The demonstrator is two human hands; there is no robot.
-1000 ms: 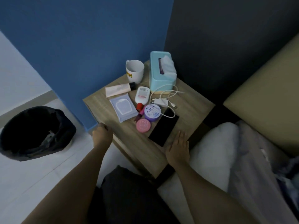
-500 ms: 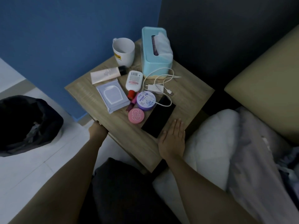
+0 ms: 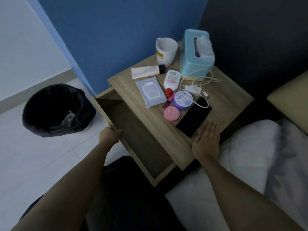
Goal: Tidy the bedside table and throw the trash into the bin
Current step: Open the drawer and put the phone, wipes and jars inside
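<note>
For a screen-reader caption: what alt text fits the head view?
A left hand holds a bedside table's open, empty-looking drawer, right hand flat on the cluttered tabletop beside a black phone; a black bin stands left.

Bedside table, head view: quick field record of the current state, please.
drawer: open, inside looks bare
left hand: gripping the drawer front edge
right hand: flat on the tabletop near corner, beside the phone
table top: mug, tissue box, tube, wipes pack, bottle, charger with cable, purple jar, pink compact
bin: on the floor, left of the table, black liner
</note>
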